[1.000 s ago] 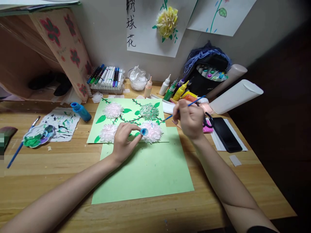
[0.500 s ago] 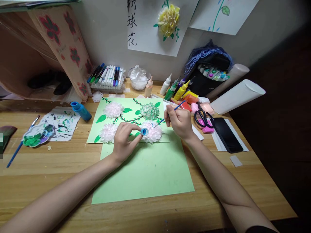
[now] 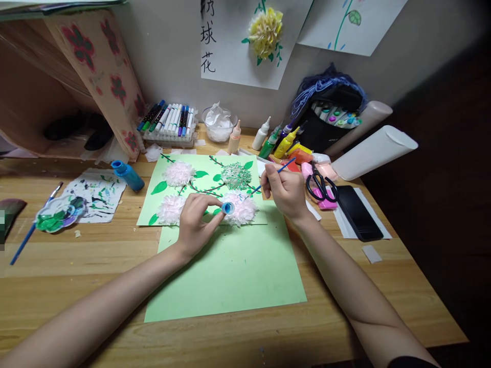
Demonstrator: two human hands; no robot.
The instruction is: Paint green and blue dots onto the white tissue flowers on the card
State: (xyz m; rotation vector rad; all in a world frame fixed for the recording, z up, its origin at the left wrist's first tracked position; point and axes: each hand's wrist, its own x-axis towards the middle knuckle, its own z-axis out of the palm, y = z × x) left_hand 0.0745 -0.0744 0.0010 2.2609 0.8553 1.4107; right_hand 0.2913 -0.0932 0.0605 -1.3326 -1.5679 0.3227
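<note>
Between the thumb and index finger of my left hand (image 3: 195, 220) is a small bottle cap (image 3: 227, 208) with blue paint inside, its opening facing me. My right hand (image 3: 284, 194) grips a thin blue-handled paintbrush (image 3: 258, 188), its tip at the lower-right pale pink paper flower (image 3: 244, 210), which carries a few blue strokes. That flower is on a light green picture sheet (image 3: 148, 212) with painted leaves and branches. A green-tinted flower (image 3: 236, 176) and another pale pink flower (image 3: 179, 174) are above. My left hand partly covers the lower-left flower (image 3: 171, 209).
An uncapped blue paint bottle (image 3: 128, 176) stands left of the picture, near a smeared palette (image 3: 61, 214) and a stained tissue (image 3: 103, 197). Paint bottles (image 3: 261, 134) and a marker rack (image 3: 169, 122) line the back. Scissors (image 3: 321, 186) and a phone (image 3: 359, 212) lie right.
My right hand and the paintbrush have shifted slightly to the right, the tip moving a little over the flower. My left hand holds the cap in the same place.
</note>
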